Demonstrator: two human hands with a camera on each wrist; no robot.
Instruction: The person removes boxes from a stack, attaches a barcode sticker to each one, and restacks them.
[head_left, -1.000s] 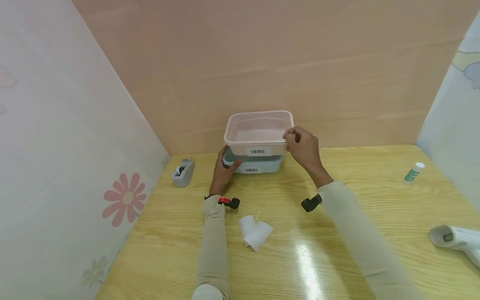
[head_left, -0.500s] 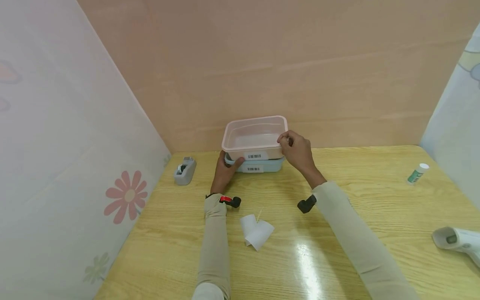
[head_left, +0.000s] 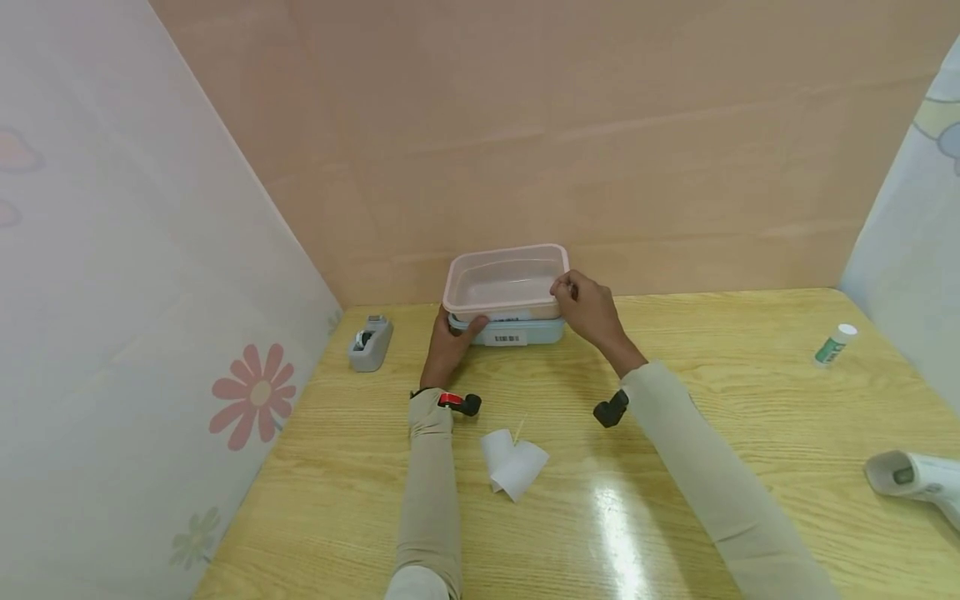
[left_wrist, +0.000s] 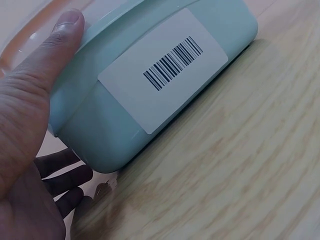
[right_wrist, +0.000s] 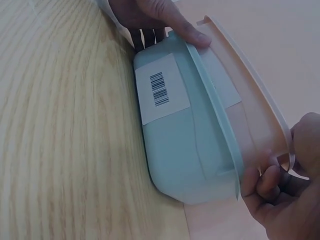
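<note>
A pink plastic storage box (head_left: 536, 312) is nested partway down inside a light blue storage box (head_left: 543, 332) near the back wall. Both have white barcode labels on the front; the blue one's label (left_wrist: 165, 70) is in full sight, the pink one's is half covered by the blue rim. My left hand (head_left: 447, 345) grips the blue box's left end, thumb along the rim and fingers round the side. With thumb and curled fingers, my right hand (head_left: 592, 315) pinches the pink box's rim (right_wrist: 270, 102) at its front right corner.
A grey tape dispenser (head_left: 371, 343) stands left of the boxes. Curled white paper pieces (head_left: 517, 468) and a thin stick (head_left: 519, 429) lie nearer the front. At the right are a glue stick (head_left: 835, 345) and a white handheld scanner (head_left: 926, 483).
My right hand has lowered the pink box, moving it slightly left, from above the blue box down into it. My left hand has stayed on the blue box.
</note>
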